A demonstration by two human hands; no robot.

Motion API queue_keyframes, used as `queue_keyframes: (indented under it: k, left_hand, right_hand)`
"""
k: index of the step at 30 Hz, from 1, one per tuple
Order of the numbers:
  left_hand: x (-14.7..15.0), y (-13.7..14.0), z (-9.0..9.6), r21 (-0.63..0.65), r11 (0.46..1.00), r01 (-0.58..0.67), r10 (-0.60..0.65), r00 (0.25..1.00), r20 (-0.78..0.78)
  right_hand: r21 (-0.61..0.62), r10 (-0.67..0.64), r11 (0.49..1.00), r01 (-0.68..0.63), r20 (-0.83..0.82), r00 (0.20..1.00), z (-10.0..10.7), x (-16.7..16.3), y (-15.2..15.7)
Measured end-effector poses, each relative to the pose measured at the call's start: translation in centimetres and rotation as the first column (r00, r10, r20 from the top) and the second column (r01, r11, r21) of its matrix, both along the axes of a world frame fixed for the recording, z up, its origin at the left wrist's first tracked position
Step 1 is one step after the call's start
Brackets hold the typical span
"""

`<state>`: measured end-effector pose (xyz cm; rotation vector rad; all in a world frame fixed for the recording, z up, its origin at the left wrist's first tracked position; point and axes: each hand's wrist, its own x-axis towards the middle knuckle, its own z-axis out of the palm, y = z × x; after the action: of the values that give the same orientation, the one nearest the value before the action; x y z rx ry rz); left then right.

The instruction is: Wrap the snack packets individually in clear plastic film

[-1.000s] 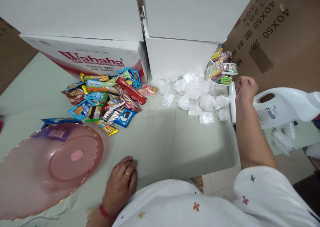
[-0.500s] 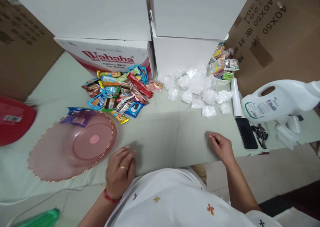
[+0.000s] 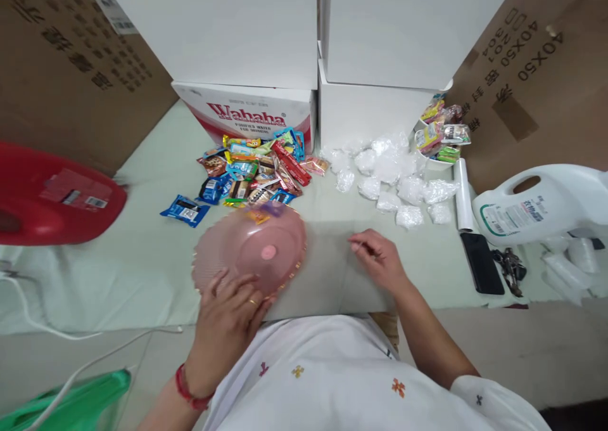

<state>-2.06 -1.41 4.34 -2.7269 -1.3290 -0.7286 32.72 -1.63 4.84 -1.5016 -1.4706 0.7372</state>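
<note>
A translucent pink fruit plate (image 3: pixel 228 244) with a scalloped gold rim lies on the table before me. My left hand (image 3: pixel 232 310) has its fingers over the near rim and is holding the plate there. A small purple and orange packet shows at its far edge. To the right of the plate, my right hand (image 3: pixel 377 260) hovers over or rests on the cloth, fingers curled and thumb near the index finger; nothing shows in it. Beyond the plate lies a pile of wrapped snacks (image 3: pixel 256 168), with a blue snack packet (image 3: pixel 185 210) apart on the left.
Several clear plastic bundles (image 3: pixel 389 177) lie at the back right, near tubs of snacks (image 3: pixel 444 133). A plastic roll (image 3: pixel 464 196), a white jug (image 3: pixel 536 203), a phone (image 3: pixel 482 263) and keys (image 3: pixel 513 269) line the right. A red jug (image 3: pixel 61 196) is left; boxes (image 3: pixel 256 117) stand behind.
My left hand has moved onto the plate's near rim, and the plate has shifted right, toward my right hand and nearer the snack pile. The view has turned left.
</note>
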Motion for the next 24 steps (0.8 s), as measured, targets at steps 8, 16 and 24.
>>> queue_keyframes:
  k: [8,16,24]
  left_hand:
    - [4.6,-1.1,1.9,-0.118,0.921,0.37,-0.358,0.927,0.114]
    - [4.2,-1.7,0.6,-0.156,0.924,0.348,-0.309,0.923,0.228]
    - [2.5,-2.2,0.9,-0.091,0.952,0.292,-0.273,0.946,0.175]
  right_hand:
    - [0.129,-0.234,0.97,0.205,0.269,0.934,-0.8,5.5,0.0]
    - [0.033,-0.62,0.699,0.715,0.527,0.582,-4.4,22.6,9.9]
    - [-0.183,-0.501,0.727,0.662,0.519,0.693,-6.9,12.4,18.8]
